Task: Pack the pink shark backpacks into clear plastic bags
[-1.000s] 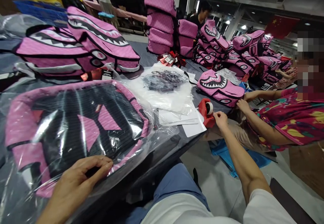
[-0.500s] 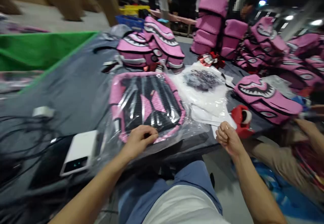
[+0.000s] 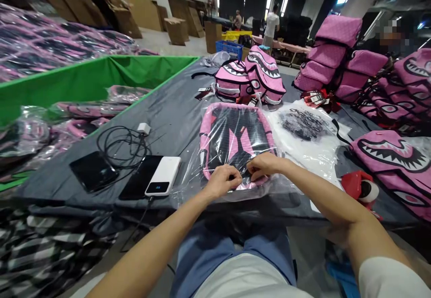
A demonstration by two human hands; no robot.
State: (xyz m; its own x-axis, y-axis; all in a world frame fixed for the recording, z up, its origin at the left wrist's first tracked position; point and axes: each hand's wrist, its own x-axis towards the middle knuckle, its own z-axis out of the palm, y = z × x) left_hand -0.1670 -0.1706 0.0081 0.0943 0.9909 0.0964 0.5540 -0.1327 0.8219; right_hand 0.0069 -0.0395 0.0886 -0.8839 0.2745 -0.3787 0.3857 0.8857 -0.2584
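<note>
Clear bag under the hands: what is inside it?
A pink-and-black backpack shows through the bag, its mostly dark side up. Its underside cannot be seen, and the left hand and right hand hide part of its near edge.

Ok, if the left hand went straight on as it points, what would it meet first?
Probably the right hand, just ahead of the left hand, though depth is unclear: it might catch the clear plastic bag around the pink-and-black backpack first.

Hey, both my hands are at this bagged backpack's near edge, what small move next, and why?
I'd probably smooth the clear plastic with your right hand; it's beside your left hand, and loose film spreads past the backpack on both sides.
</note>
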